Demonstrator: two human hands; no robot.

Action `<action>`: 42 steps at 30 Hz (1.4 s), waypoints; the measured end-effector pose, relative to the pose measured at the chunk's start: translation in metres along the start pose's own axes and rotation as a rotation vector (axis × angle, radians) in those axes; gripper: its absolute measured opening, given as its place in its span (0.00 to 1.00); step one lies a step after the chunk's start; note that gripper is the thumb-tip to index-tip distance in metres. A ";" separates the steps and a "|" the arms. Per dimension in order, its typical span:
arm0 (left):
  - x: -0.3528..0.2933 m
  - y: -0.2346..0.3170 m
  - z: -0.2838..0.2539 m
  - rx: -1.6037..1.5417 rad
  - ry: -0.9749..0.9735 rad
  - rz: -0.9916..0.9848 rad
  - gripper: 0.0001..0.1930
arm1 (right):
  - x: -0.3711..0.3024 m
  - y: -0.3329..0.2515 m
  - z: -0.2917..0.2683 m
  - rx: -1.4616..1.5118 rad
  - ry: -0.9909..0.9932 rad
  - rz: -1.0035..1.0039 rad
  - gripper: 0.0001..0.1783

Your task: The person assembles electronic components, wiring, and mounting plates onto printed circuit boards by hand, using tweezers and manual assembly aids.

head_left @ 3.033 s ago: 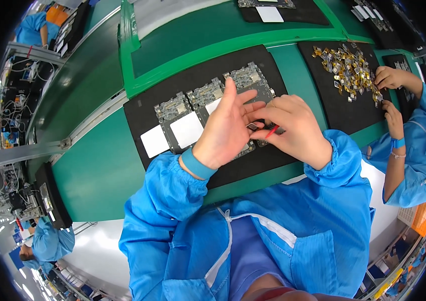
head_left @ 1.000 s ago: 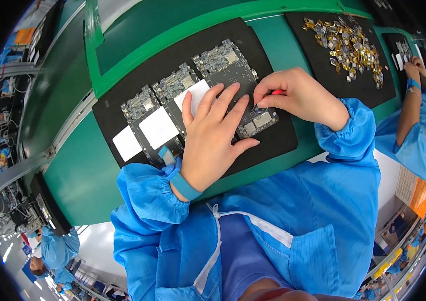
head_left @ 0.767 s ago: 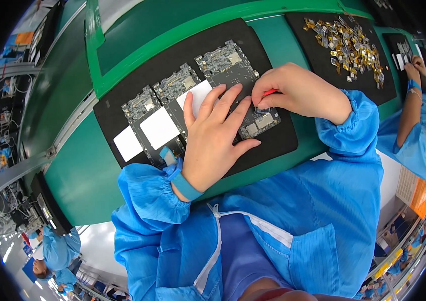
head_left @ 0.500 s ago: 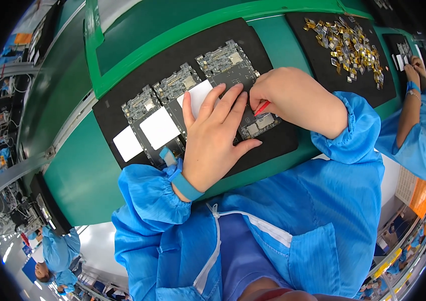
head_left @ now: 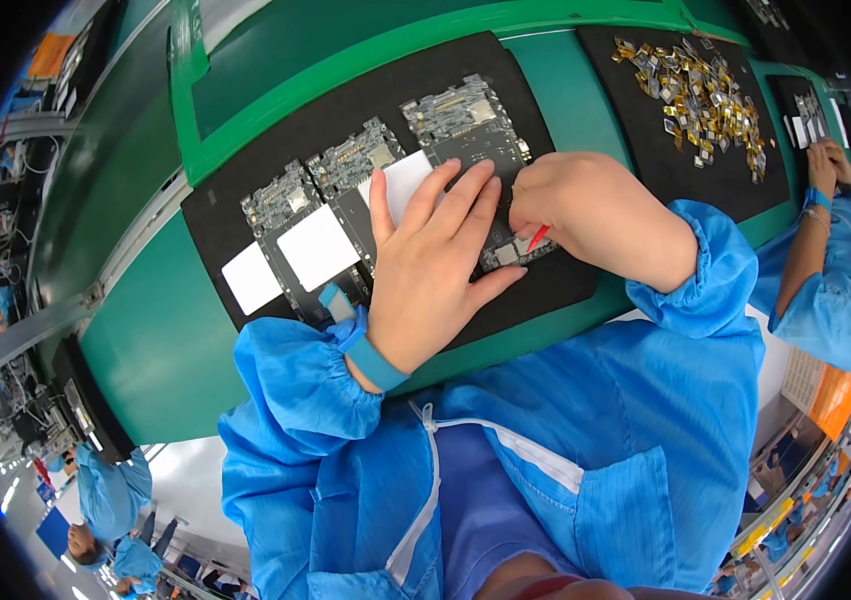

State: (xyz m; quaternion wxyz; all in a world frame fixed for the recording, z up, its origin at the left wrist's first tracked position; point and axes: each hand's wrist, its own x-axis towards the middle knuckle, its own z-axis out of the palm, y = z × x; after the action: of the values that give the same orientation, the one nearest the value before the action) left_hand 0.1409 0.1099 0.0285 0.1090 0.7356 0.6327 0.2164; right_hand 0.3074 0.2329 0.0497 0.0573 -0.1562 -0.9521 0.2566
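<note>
Left hand: the person's left hand (head_left: 430, 265) lies palm down over the right board (head_left: 460, 118), fingers spread and nearly straight, thumb out to the side; it grips nothing, and its outermost finger reaches the edge of a white pad (head_left: 410, 178).
Right hand: the person's right hand (head_left: 585, 205) is closed, fingers bent together over the lower part of the same board; it has hold of a red tool (head_left: 538, 237).
Red tool: it juts from below the curled fingers; its working end is hidden.
Boards: the left board (head_left: 283, 203), middle board (head_left: 355, 158) and right one lie side by side on a black mat (head_left: 213, 230), partly covered by pads and hand.
White pads: two more, one square (head_left: 318, 248) and one at the far left (head_left: 252, 278), lie among the boards.
Wrist: a teal band (head_left: 375, 363) circles the left one.
Bench: green (head_left: 160, 350), with green tape (head_left: 345, 78) beyond the mat.
Pile: small gold-and-silver parts (head_left: 700, 95) lie heaped on a second mat (head_left: 745, 200).
Co-worker: at the right, a person's hands (head_left: 827, 165) meet near another dark mat.
</note>
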 end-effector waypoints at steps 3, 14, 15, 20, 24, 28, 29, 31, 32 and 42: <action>0.001 -0.001 0.002 -0.001 0.006 0.029 0.34 | -0.003 0.001 0.001 0.014 0.034 -0.009 0.05; 0.001 -0.002 0.002 -0.022 0.006 0.034 0.35 | -0.020 -0.009 -0.006 0.062 0.115 0.206 0.12; 0.000 -0.001 0.002 -0.022 0.008 0.034 0.35 | -0.021 -0.011 -0.006 0.005 0.120 0.148 0.11; 0.000 -0.002 0.003 -0.048 -0.023 0.008 0.37 | -0.013 -0.023 -0.025 -0.008 -0.215 0.401 0.08; 0.000 -0.001 0.003 -0.049 0.018 0.030 0.35 | -0.017 -0.011 -0.010 -0.033 -0.048 0.250 0.06; 0.000 -0.001 0.003 -0.042 0.023 0.036 0.35 | -0.015 -0.009 0.000 -0.234 0.109 0.065 0.08; 0.000 -0.001 0.003 -0.040 0.025 0.036 0.35 | -0.015 -0.009 0.000 -0.234 0.109 0.066 0.08; 0.000 -0.002 0.003 -0.025 0.028 0.036 0.35 | -0.015 -0.010 -0.001 -0.179 0.056 0.024 0.06; 0.000 -0.002 0.003 -0.010 0.033 0.035 0.34 | -0.014 -0.011 -0.002 -0.178 0.056 0.024 0.06; 0.001 -0.004 0.004 0.073 0.063 0.071 0.33 | -0.022 -0.018 0.002 -0.387 0.102 -0.188 0.07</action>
State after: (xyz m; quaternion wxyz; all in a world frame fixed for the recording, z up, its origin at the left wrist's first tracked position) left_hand 0.1394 0.1125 0.0232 0.0545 0.7539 0.6168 0.2199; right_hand 0.3229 0.2101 0.0559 0.0982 -0.0876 -0.9898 0.0546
